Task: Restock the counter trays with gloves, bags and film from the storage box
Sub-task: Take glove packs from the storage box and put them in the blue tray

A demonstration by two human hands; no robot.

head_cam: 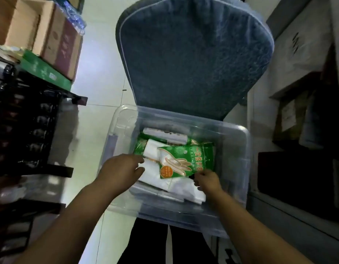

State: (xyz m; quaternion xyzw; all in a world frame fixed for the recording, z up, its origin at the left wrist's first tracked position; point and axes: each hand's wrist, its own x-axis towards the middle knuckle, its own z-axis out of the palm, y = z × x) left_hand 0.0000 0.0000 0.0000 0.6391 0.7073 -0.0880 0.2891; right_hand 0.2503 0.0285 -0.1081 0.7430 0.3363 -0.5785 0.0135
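Right hand pinched green plastic glove packet | left hand relaxed, empty, alongside | clear plastic storage box stocked; restocking looked barely begun

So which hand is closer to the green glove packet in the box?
Right. The right hand pinches the green glove packet at its near right corner; the left hand is off to the packet's left, over the white bags, apart from it.

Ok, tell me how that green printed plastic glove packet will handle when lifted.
The green printed plastic glove packet is probably floppy: it looks thin, bowed over white packs. Likely light: the right hand pinches just its corner. Plastic film may slip.
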